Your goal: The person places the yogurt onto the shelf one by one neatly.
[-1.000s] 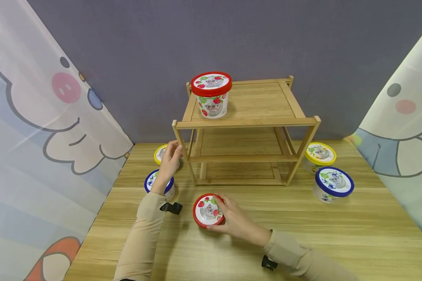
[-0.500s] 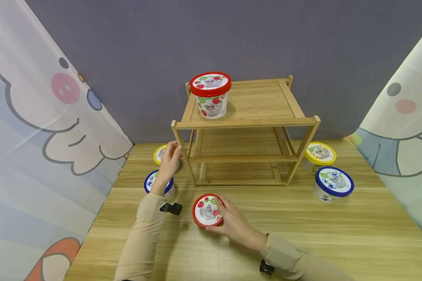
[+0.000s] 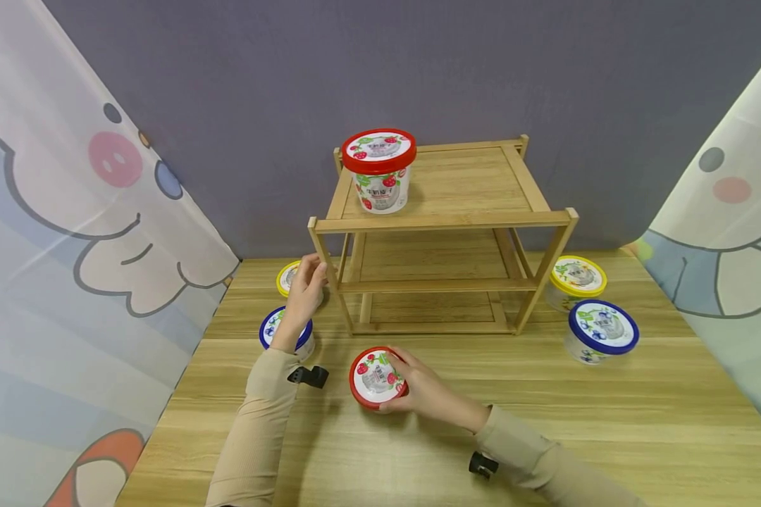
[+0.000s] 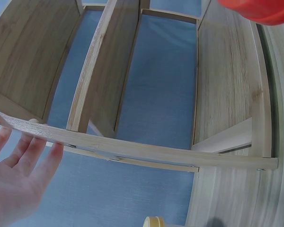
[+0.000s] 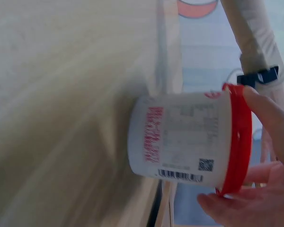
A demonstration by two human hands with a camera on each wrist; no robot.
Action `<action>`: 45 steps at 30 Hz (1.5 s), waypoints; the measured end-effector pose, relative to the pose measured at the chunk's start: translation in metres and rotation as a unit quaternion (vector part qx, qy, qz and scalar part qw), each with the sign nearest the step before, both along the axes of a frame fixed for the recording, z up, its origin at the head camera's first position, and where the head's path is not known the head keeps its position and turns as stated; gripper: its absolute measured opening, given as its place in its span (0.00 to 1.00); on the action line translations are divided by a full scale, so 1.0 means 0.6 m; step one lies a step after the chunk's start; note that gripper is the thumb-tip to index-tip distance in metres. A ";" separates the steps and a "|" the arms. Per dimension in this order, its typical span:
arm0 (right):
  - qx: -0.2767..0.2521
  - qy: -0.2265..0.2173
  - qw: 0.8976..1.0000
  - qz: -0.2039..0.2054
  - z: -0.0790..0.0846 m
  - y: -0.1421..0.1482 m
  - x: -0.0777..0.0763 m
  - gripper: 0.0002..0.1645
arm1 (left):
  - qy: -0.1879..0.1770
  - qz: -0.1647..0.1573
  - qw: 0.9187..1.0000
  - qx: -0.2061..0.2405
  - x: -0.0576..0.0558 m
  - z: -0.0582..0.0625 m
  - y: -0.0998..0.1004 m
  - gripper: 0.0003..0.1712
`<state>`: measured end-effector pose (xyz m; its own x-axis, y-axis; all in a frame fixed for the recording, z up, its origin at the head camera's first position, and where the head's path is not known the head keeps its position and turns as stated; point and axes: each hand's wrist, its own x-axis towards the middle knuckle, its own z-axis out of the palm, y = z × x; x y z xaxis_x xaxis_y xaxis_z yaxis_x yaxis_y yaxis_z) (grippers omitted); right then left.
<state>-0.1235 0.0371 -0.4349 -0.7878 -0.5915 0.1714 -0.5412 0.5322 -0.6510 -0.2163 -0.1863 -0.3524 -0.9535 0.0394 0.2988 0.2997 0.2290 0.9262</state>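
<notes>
My right hand (image 3: 428, 391) grips the red-lidded strawberry tub (image 3: 375, 379) by its rim, thumb and fingers on opposite sides of the lid. In the right wrist view the white side of the tub (image 5: 180, 139) shows a barcode, and its base is close over the tabletop. My left hand (image 3: 307, 285) holds the left front post of the wooden rack (image 3: 437, 222); in the left wrist view its fingertips meet the post (image 4: 132, 150). Another red-lidded tub (image 3: 380, 172) stands upright on the rack's top shelf, at the left.
Left of the rack are a yellow-lidded tub (image 3: 287, 277) and a blue-lidded tub (image 3: 273, 325), both partly behind my left arm. At the right stand another yellow-lidded tub (image 3: 577, 276) and blue-lidded tub (image 3: 604, 328). A grey backdrop (image 3: 444, 63) rises behind the rack.
The red-lidded tub in my right hand has shifted slightly right and away from me in the last half second. My left hand keeps its place on the rack post.
</notes>
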 end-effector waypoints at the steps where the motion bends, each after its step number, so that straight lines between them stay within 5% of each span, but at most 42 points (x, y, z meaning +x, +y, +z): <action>1: 0.000 -0.008 1.000 0.008 0.002 0.002 -0.004 0.52 | 0.002 -0.001 1.000 0.003 -0.004 -0.005 -0.002 0.17; 19: 0.028 -0.147 0.982 0.114 0.031 0.027 -0.058 0.52 | 0.021 0.003 1.000 0.003 -0.010 -0.015 -0.003 0.18; 25: 0.051 -0.059 0.994 0.083 0.029 0.018 -0.039 0.49 | 0.015 0.009 1.000 -0.005 -0.010 -0.014 -0.004 0.19; 31: 0.031 0.033 0.999 -0.007 0.014 -0.002 0.000 0.46 | 0.015 0.000 1.000 0.009 -0.010 -0.011 -0.003 0.18; 38: 0.019 0.101 0.988 -0.111 -0.001 -0.025 0.029 0.46 | 0.013 0.001 1.000 0.010 -0.011 -0.013 -0.003 0.18; 45: 0.034 0.135 0.978 -0.154 -0.007 -0.038 0.039 0.49 | -0.006 0.003 1.000 0.004 -0.003 -0.005 -0.001 0.18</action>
